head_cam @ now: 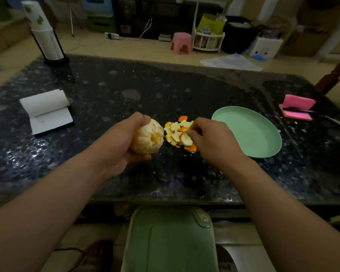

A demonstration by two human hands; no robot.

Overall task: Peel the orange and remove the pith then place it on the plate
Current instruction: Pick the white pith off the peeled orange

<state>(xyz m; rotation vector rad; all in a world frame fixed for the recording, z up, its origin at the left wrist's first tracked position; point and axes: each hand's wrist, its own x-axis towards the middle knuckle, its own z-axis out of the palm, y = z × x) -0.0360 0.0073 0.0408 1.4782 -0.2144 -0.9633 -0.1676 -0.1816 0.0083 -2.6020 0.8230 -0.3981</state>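
Head view: left hand (124, 140) wraps the peeled orange (148, 139); right hand (210, 140) curled over peel pile (178, 134), can't tell if holding anything; plate (249, 132) just beside.

1 head-worn view, forward and down, close above table (165, 85)

The left forearm (47, 203) and right forearm (283, 203) were bare, uncovered along all their visible length; the left hand (122, 142) and right hand (210, 140) were bare too; low beside the left forearm showed a dark brownish shape, perhaps a shoe (96, 254), too blurred to tell.
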